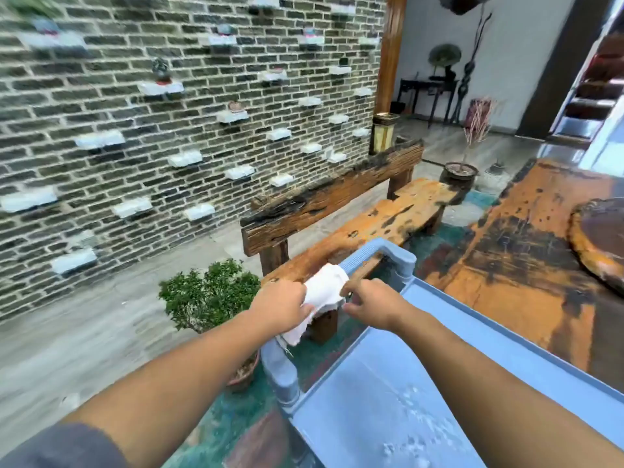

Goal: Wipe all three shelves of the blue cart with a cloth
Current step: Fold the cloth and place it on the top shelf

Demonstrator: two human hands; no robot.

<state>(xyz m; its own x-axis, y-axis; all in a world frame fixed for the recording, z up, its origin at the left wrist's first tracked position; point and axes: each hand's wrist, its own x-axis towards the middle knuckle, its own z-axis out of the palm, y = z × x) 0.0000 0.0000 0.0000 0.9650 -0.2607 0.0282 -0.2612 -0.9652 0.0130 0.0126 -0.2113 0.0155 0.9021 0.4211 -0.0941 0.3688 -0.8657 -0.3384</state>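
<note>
The white cloth is draped over the blue cart's handle, above the top shelf. It is gripped by the left hand and pinched by the right hand. It should be bunched up, then pressed flat on the speckled shelf. The two lower shelves are hidden.

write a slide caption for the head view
Both hands, left and right, grip a white cloth draped over the blue cart's handle.
</note>
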